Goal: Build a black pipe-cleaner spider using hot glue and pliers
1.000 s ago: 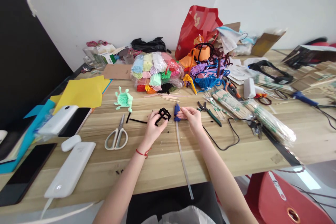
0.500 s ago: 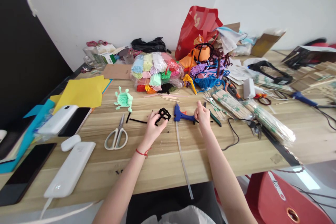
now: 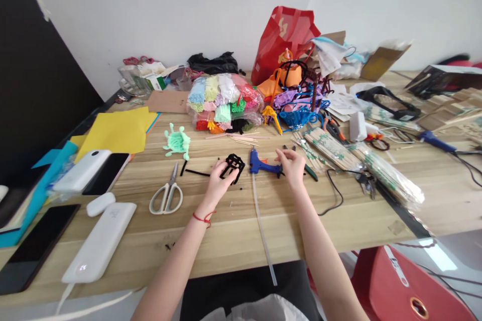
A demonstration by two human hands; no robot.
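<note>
My left hand (image 3: 217,183) grips a small black cage-like shape bent from pipe cleaner (image 3: 234,164), holding it just over the table. To its left lie a straight black pipe cleaner (image 3: 198,172) and a short black piece (image 3: 183,168). My right hand (image 3: 292,166) hovers beside the handle of a blue glue gun (image 3: 259,163), thumb and forefinger drawn together; whatever they pinch, if anything, is too small to see. A long clear glue stick (image 3: 263,230) runs from the gun toward me. White-handled scissors (image 3: 166,195) rest left of my left hand.
A mint-green pipe-cleaner figure (image 3: 177,141) lies behind the scissors. Bagged pipe cleaners (image 3: 224,100) and a red bag (image 3: 284,35) stand at the back. Pliers (image 3: 309,171) and packs of wooden sticks (image 3: 333,148) lie right; a white power bank (image 3: 100,243) and phones lie left.
My right hand has turned, its fingers now pointing left toward the glue gun. The black pipe-cleaner shape has tipped in my left hand, showing a different side.
</note>
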